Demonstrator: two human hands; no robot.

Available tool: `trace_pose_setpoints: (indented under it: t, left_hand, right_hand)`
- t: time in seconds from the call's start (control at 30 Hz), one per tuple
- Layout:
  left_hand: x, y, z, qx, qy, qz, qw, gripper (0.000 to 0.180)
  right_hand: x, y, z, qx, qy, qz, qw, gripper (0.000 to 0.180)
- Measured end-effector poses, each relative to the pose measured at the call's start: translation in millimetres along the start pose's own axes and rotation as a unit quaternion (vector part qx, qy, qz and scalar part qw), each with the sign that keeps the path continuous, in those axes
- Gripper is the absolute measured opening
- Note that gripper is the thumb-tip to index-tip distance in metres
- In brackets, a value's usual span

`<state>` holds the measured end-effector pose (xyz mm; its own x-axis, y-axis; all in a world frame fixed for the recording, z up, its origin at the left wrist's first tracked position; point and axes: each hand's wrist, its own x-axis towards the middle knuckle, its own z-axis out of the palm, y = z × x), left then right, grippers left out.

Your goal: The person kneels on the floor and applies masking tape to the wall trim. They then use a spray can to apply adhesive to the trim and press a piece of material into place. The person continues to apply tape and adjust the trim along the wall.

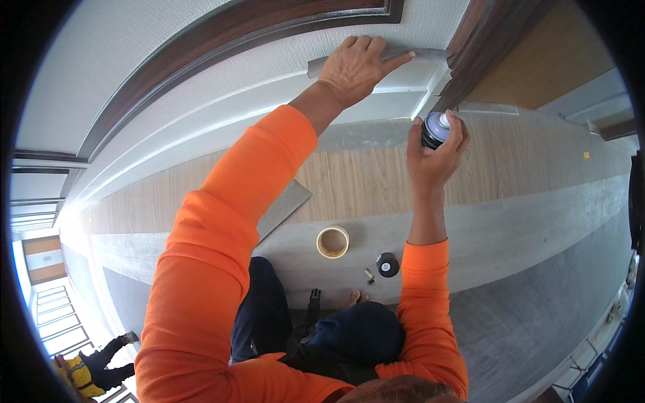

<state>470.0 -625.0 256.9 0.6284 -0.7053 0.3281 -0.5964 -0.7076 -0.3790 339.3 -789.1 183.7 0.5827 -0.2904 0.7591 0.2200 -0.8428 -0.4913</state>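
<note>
My left hand [353,72] is closed over a narrow grey strip [433,54] and presses it to the wall, just above the white baseboard [396,104]. One digit stretches right along the strip, whose right end meets the dark brown door frame [463,77]. In my right hand [435,160] is a spray can [435,129] with a lilac top and dark body. Its nozzle end is up by the baseboard's end and the foot of the frame. My fingers wrap around the can; whether it is spraying I cannot tell.
On the floor stand a tape roll [332,254] and a round black cap [388,264], with a small stub [369,274] beside it. A grey board [289,203] lies partly under my left arm. Another person [101,369] in a yellow vest is at the far lower left.
</note>
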Motion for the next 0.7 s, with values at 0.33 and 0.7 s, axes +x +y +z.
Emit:
trace_pose_setpoints:
  t: [0.33, 0.7]
  left_hand:
    - [2, 2, 1, -0.003, 0.006, 0.001, 1.0, 0.061]
    - [1, 0, 9, 0.001, 0.04, 0.01, 0.999, 0.067]
  right_hand:
    - [-7, 5, -1, -0.006, -0.004, 0.006, 1.0, 0.064]
    - [-18, 11, 0, 0.005, -0.034, 0.035, 0.999, 0.063]
